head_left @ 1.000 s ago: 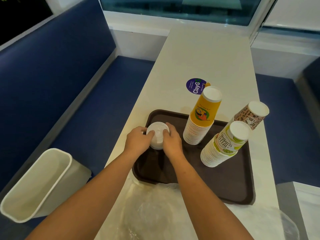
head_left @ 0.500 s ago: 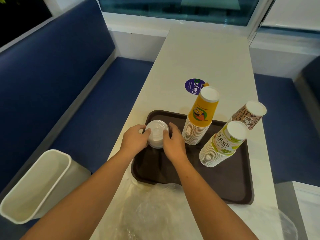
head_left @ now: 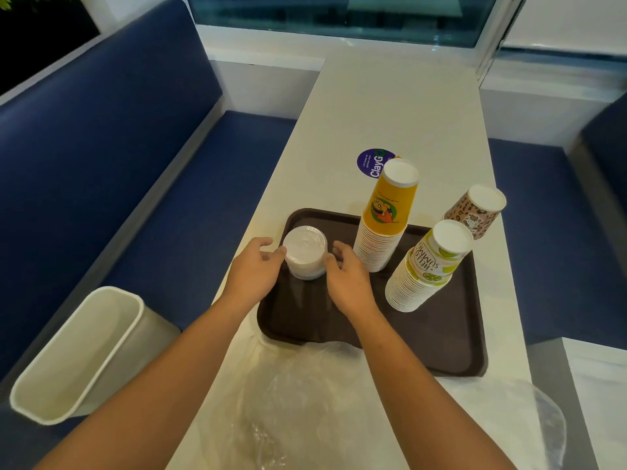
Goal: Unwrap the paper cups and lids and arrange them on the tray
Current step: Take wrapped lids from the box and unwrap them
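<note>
White table (head_left: 390, 106) between blue benches (head_left: 101, 147) bears a brown tray (head_left: 441, 340). Both forearms reach in, left hand (head_left: 252, 271) and right hand (head_left: 346, 279) flanking the lid stack (head_left: 305, 252) in its far-left corner, fingers loosely curved, tips just touching it, beside 3 cup stacks (head_left: 386, 228).

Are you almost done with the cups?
Nearly! The orange paper cup stack, green paper cup stack and brown-patterned paper cup stack stand unwrapped. The left hand and right hand flank the white plastic lid stack on the dark brown tray. Remaining: clear plastic wrapping on the white table.
</note>
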